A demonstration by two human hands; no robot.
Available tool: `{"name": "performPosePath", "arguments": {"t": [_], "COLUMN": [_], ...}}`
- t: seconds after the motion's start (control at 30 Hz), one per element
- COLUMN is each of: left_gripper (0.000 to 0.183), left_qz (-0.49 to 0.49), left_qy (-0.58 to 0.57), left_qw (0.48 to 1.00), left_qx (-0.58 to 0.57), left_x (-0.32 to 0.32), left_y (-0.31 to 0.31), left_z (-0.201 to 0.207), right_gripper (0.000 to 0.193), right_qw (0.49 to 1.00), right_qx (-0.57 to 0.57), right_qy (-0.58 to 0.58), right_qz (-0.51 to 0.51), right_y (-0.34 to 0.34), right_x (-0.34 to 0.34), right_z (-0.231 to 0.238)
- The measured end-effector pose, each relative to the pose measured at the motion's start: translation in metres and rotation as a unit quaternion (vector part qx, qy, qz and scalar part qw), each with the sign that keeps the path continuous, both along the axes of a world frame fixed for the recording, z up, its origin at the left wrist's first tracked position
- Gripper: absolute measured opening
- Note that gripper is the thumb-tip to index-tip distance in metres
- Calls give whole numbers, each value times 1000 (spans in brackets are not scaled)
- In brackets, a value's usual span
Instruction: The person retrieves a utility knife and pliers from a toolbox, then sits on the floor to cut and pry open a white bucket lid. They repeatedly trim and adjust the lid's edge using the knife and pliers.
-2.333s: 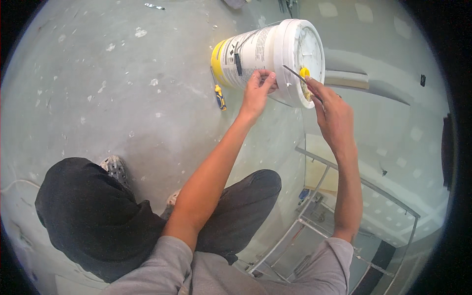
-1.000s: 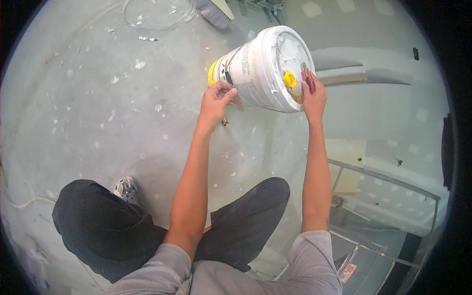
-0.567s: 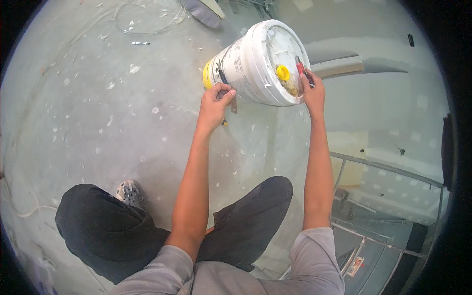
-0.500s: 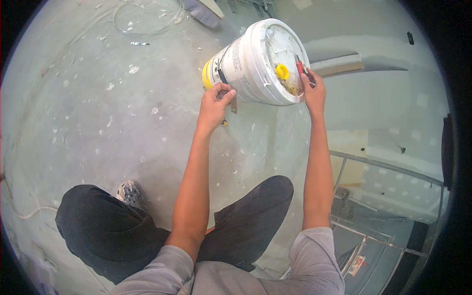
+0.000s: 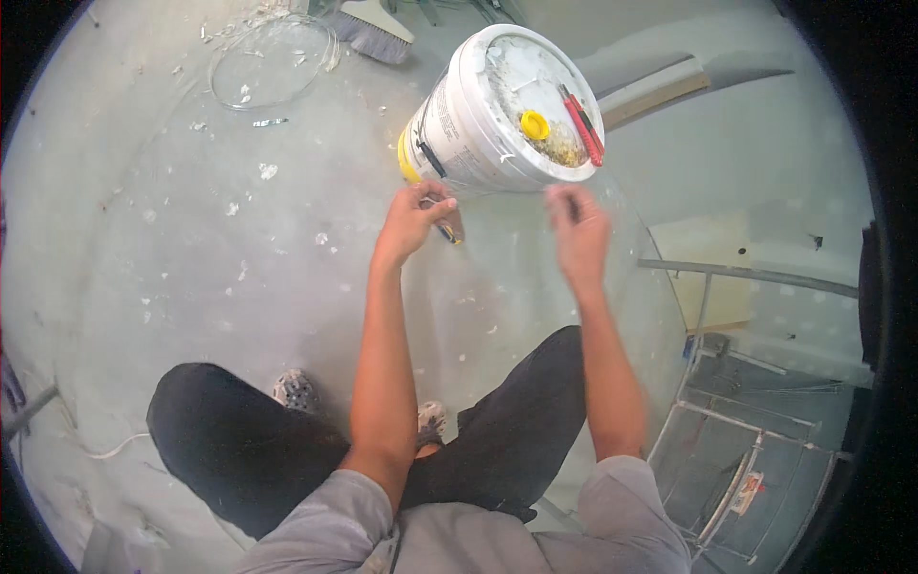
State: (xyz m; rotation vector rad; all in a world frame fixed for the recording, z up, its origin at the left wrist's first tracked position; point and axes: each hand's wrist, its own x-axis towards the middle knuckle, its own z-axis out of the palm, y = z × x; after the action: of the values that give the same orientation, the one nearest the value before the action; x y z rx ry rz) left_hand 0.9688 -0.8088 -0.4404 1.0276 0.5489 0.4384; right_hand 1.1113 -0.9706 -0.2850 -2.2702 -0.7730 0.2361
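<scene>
A white bucket (image 5: 459,124) with a yellow base band stands on the floor ahead of me. On its lid (image 5: 521,72) lie a yellow cap (image 5: 535,124) and a red-handled cutter (image 5: 583,129). My left hand (image 5: 411,222) is closed in a pinch beside the bucket's lower side, holding a thin flat brownish piece (image 5: 456,224) whose kind I cannot make out. A small yellow-and-black object (image 5: 448,232) shows just behind that piece. My right hand (image 5: 581,234) hovers below the lid's near rim, apart from the cutter, its fingers smeared by motion.
A grey-bristled broom head (image 5: 375,33) and a loop of thin clear line (image 5: 273,62) lie beyond on the floor, among white scraps. A metal frame (image 5: 755,435) stands at the lower right. A pale board (image 5: 660,91) rests beyond the bucket.
My right hand has let go of the red cutter, which now lies on the lid, and has drawn back toward me. My left hand still pinches the flat piece.
</scene>
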Motion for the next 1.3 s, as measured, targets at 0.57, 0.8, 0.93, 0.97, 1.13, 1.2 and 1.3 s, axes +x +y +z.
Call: {"name": "performPosePath", "arguments": {"t": [0.57,0.8,0.93,0.97,1.13,1.2,1.3], "left_gripper": [33,60,72,76,88,87,86], "left_qz": [-305,-5,-144,-159,-158,-149,-157], "left_qy": [190,199,239,280,295,298,309], "left_qw": [813,813,821,799,896,891,873], "left_qx": [459,547,498,508,290,309,343], "left_x": [43,157,220,233,249,246,245], "left_y": [104,210,224,223,208,213,192], "left_z": [138,124,117,119,115,117,115], "right_gripper": [7,17,25,25,27,27,44], "right_qw": [892,484,477,506,677,715,767], "right_qx": [199,631,668,683,615,577,526], "right_qy": [344,460,386,346,218,200,151], "right_qz": [-216,-394,-421,-397,-341,-341,-335], "right_y": [-19,-21,18,30,62,62,58], "right_x": [-39,45,22,9,-32,-34,-33], "right_z": [-81,-122,-94,-87,-65,-59,-71]}}
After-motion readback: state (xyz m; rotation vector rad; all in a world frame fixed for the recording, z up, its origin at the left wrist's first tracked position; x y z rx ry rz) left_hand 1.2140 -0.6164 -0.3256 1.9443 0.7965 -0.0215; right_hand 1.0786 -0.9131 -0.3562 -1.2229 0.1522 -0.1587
